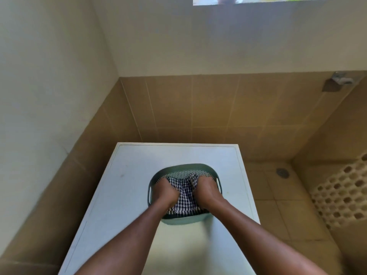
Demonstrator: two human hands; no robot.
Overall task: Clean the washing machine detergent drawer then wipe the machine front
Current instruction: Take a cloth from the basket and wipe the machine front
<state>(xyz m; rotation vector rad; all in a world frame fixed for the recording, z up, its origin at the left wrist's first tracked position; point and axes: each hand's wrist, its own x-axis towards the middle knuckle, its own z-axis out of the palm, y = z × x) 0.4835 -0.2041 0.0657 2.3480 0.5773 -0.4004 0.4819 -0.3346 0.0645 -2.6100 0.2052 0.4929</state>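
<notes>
A black-and-white checked cloth [183, 192] is gripped by two bare hands inside a green perforated basket [179, 168], which is set on the flat white top of the washing machine [127, 187]. The left hand [165, 192] is closed on the cloth's left part, its fingers curled into the fabric; the right hand [206, 190] is clenched on the right part, where a fold is bunched up beside the knuckles. Between the hands the cloth is stretched across the basket's floor. Slot handles are seen in the basket's side walls, and its near rim is partly hidden by the forearms, which enter from the bottom edge. The detergent drawer and the machine's front are out of the camera's sight; only the lid is shown, viewed from above.

The basket is placed right of centre on the lid, nearer its front than its back. A faint grey smudge [121, 175] is visible on the lid to the basket's left. The machine is stood in a corner, its back edge close to a wall clad in tan tiles [198, 108] up to mid-height and painted cream [158, 36] above. A metal tap fitting [339, 79] is mounted at the upper right of the tiling. The floor to the right is tiled in the same tan, with a round drain [282, 172] set in it and a pale honeycomb mat [345, 195] laid at the far right. A strip of window [258, 0] is cut off by the top edge.
</notes>
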